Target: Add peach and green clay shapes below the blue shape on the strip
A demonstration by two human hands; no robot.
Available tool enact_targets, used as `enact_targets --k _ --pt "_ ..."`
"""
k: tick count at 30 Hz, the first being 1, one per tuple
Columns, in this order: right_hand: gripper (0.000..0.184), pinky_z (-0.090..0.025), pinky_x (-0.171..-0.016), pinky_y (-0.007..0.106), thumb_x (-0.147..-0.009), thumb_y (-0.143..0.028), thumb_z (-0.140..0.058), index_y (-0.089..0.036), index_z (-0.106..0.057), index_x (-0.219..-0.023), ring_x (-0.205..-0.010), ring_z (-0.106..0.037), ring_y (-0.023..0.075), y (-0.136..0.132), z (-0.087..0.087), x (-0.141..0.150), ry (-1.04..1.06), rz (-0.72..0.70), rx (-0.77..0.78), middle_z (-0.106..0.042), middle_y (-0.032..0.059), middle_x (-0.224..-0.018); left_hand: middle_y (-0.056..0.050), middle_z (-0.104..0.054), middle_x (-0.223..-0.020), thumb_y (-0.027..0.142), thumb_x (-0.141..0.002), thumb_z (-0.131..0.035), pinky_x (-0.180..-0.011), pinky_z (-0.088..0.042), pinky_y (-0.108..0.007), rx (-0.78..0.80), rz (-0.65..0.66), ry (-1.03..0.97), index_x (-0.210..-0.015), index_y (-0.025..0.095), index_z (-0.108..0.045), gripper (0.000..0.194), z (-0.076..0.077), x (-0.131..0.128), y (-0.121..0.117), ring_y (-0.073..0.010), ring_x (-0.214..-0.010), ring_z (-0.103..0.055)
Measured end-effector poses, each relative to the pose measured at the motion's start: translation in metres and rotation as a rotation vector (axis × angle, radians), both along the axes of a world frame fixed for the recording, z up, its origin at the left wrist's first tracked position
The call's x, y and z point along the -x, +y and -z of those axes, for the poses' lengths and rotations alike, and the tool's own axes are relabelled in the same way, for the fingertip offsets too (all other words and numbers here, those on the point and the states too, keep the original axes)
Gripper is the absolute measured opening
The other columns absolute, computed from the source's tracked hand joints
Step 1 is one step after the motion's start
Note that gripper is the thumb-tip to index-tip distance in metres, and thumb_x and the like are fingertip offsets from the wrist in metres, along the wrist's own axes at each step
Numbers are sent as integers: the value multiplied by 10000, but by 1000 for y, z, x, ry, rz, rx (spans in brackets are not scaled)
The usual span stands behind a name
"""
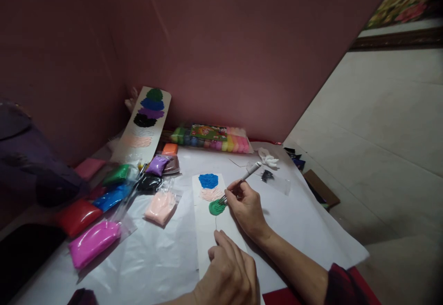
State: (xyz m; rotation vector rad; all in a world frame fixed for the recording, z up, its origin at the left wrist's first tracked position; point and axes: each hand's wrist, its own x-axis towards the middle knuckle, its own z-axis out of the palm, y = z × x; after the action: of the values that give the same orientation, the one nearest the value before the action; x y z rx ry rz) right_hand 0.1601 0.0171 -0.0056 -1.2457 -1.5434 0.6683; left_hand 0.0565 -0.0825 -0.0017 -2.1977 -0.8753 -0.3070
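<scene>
In my right hand [247,206] is a small fork [251,171] with a striped handle, held in a pinch. Its tines touch a patch of green clay [216,207] on a long white card [204,231]. Above the green are a ridged peach clay patch [210,194] and a textured blue clay patch [208,181]. My left hand [230,268] rests on the lower card, fingers bent and together. A thin dark line runs from the green clay to its fingertips; whether it is drawn or a held object I cannot tell.
Left lie several clay packets, including pink [95,244], red [79,216] and peach [160,208]. A card with coloured clay bands [152,120] leans at the back, near a multicoloured clay pack [211,139]. White scraps [268,158] and a black packet [267,176] lie right.
</scene>
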Motion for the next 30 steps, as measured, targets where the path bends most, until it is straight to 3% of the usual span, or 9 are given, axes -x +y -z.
enact_targets --k 13,30 --pt "72 -438 -574 249 -782 -238 -543 -172 -557 -757 -584 -553 143 2 0 0 -61 -4 28 -602 7 -654 -270 -684 -828 157 -754 -447 -458 -397 -318 13 -10 4 -857 12 -596 232 3 -1 -1 -362 -739 -673" --pt "82 -424 -561 253 -781 -244 -512 -179 -555 -756 -558 -542 142 5 -1 -3 -140 153 -15 -615 9 -650 -265 -686 -834 171 -748 -456 -445 -394 -307 18 -4 -12 -843 13 -605 237 2 -1 0 -362 -743 -675"
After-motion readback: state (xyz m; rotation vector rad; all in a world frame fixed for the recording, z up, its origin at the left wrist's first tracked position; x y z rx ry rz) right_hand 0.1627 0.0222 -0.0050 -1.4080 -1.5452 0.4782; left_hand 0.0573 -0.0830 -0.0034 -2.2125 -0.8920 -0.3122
